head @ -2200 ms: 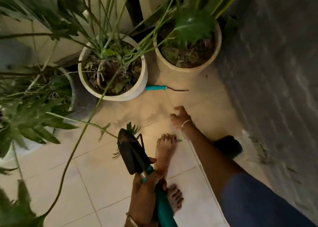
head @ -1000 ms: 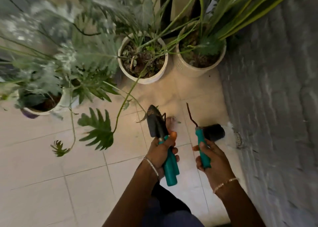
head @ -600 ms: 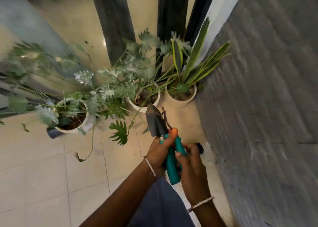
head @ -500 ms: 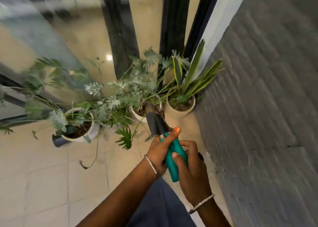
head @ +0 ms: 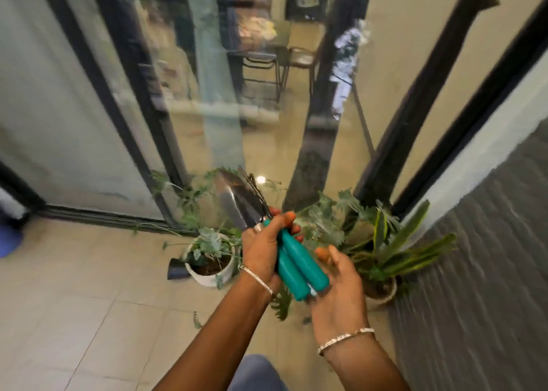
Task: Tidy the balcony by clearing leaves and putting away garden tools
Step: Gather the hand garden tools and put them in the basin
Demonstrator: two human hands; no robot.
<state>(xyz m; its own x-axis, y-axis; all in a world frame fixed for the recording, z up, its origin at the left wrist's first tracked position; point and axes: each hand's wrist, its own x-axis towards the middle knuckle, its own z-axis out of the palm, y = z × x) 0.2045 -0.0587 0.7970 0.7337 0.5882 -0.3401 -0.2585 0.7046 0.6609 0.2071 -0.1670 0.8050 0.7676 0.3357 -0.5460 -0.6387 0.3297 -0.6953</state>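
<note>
My left hand point(head: 262, 249) grips a bundle of garden tools by their teal handles point(head: 296, 267). A dark trowel blade point(head: 237, 205) sticks up from the fist, with thin metal prongs point(head: 252, 184) of another tool right behind it. My right hand point(head: 338, 292) sits against the lower ends of the handles. Its thumb is lifted off them and its fingers are hidden underneath. A small fallen leaf point(head: 195, 319) lies on the floor tiles below my left forearm.
A white pot point(head: 207, 273) with a leafy plant stands by the glass door frame point(head: 142, 165). A second pot point(head: 382, 294) with long striped leaves stands against the grey wall point(head: 474, 272) on the right. A dark object point(head: 178, 269) lies beside the white pot.
My right hand picked the thin tool off the floor and brought it to the left hand's bundle. Its grip has now loosened. The view has tilted up from the pots to the glass doors.
</note>
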